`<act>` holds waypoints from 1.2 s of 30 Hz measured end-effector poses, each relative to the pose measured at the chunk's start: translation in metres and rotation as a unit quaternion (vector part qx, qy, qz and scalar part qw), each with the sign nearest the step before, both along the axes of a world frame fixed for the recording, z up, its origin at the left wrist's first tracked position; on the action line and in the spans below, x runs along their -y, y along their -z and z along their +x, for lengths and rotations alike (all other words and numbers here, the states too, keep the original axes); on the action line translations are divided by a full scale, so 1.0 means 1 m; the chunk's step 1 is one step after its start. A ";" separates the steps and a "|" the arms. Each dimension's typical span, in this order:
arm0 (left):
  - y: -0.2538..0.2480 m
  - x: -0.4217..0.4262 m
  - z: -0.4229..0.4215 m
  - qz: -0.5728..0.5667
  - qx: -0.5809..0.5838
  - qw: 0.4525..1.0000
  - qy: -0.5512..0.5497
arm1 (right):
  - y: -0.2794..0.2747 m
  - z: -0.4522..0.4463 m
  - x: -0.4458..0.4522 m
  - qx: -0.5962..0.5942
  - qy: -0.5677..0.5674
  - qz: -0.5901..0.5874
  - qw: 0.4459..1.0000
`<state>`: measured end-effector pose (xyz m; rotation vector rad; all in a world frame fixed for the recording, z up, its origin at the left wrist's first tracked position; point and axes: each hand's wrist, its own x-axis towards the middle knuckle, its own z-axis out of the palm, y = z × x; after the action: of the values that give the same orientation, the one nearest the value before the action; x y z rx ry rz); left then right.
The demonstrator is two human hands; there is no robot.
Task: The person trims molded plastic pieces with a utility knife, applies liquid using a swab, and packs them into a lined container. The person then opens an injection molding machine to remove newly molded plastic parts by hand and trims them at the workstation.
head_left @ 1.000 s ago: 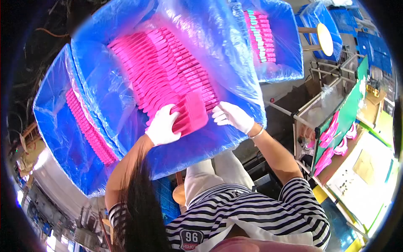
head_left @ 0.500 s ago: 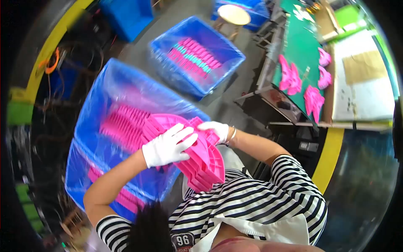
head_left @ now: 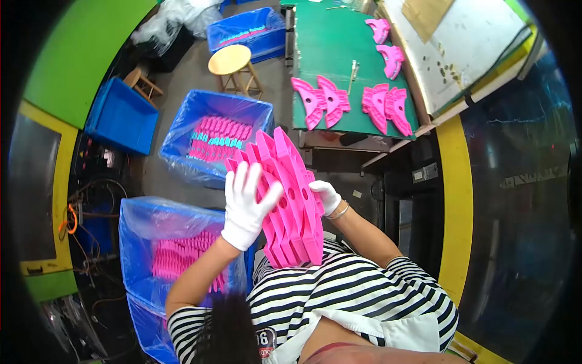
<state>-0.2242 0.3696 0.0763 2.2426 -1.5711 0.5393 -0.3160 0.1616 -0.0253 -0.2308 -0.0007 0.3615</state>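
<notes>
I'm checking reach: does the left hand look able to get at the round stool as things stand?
Probably not: the left hand is at the stack of pink parts, and the round stool stands well off, beyond a blue bin.

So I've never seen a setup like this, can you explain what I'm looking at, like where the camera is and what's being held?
There's no robot here: these are a person's own hands in white gloves. The single camera sits on the person's head, looking forward and down, so the striped shirt fills the bottom of the picture.

Between the hands is a stack of curved pink pieces. The left hand lies against one side, fingers spread; the right hand is at the opposite edge, partly hidden.

Ahead, similar pink pieces lie on a green table. On the floor stand a wooden stool and blue bins, some lined with clear plastic and holding more pink pieces.
</notes>
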 end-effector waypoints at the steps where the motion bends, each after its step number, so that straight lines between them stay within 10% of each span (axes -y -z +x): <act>1: 0.004 0.014 -0.003 -0.020 -0.032 0.998 -0.044 | -0.003 0.000 0.014 0.008 0.009 0.011 1.000; 3: 0.021 0.035 -0.008 -0.157 -0.225 0.956 -0.106 | -0.002 0.000 0.041 0.021 0.024 0.020 0.999; 5: 0.042 0.057 -0.014 -0.376 -0.618 0.679 -0.122 | 0.008 -0.002 0.063 0.017 0.019 0.026 0.999; 7: 0.058 0.078 -0.015 -0.331 -0.754 0.562 -0.074 | 0.015 -0.003 0.076 -0.001 0.031 0.012 0.999; 17: 0.110 0.170 0.047 -0.188 -0.710 0.668 -0.120 | 0.013 0.042 0.133 -0.034 0.096 -0.168 0.981; 21: 0.070 0.215 0.092 0.015 -0.404 0.884 -0.236 | 0.031 0.071 0.161 -0.036 0.170 -0.100 0.980; 27: 0.141 0.276 0.206 -0.100 -0.547 0.816 -0.157 | 0.053 0.121 0.219 -0.105 0.223 -0.009 0.969; 29: 0.142 0.295 0.223 -0.200 -0.741 0.632 -0.112 | 0.056 0.128 0.258 -0.123 0.233 -0.082 0.961; 31: 0.159 0.312 0.231 -0.196 -0.795 0.567 -0.091 | 0.052 0.141 0.294 -0.119 0.282 -0.221 0.926; 33: 0.248 0.321 0.240 -0.177 -0.753 0.617 -0.144 | 0.058 0.153 0.323 -0.206 0.323 -0.401 0.832; 36: 0.225 0.338 0.226 -0.162 -0.761 0.611 -0.147 | 0.081 0.173 0.344 -0.250 0.256 -0.631 0.688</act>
<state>0.0018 0.0320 -0.1487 1.5608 -0.1352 -0.8480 -0.1431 -0.1824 -0.1060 -1.4809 0.8805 -0.2225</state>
